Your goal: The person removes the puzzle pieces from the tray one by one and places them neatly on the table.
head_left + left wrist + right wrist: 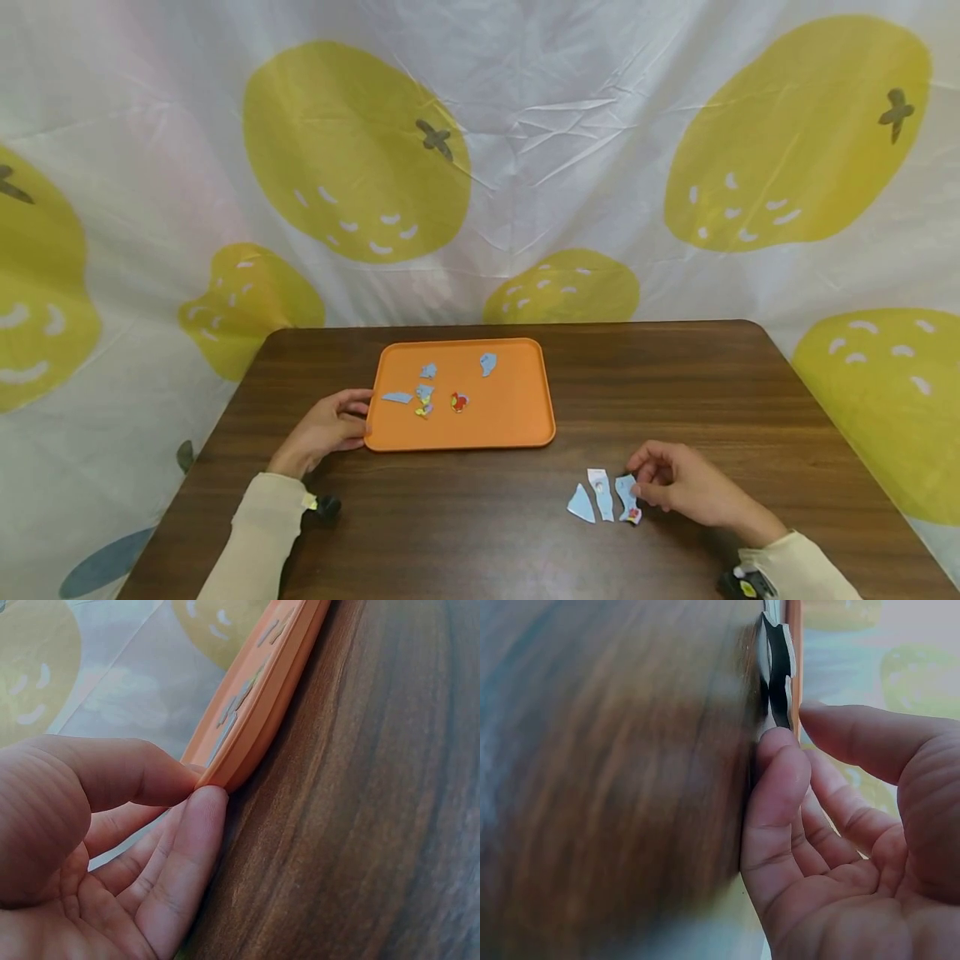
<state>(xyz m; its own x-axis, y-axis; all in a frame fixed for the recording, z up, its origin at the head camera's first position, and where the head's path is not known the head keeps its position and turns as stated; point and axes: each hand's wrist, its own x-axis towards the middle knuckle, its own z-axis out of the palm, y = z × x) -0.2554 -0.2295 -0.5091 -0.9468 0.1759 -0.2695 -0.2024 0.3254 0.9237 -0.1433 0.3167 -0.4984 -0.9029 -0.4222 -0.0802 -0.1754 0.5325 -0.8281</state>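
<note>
An orange tray (517,417) lies on the table, and my left hand (330,429) is at its left side. In the left wrist view the thumb and a finger of that hand (142,817) pinch the tray's rim (255,742). On the right, my right hand (686,483) holds a light blue puzzle piece (625,492) with a red and yellow print at its lower end. The right wrist view has this piece (781,667) edge-on, dark on one face, at the fingertips of the right hand (840,840). Beside it lie a narrow piece (602,492) and a triangular piece (581,503).
On the tray are several loose pieces, among them a blue one (488,363), a red one (459,402) and a thin blue sliver (397,397). The brown wooden table (465,525) ends at a fruit-print curtain (570,167).
</note>
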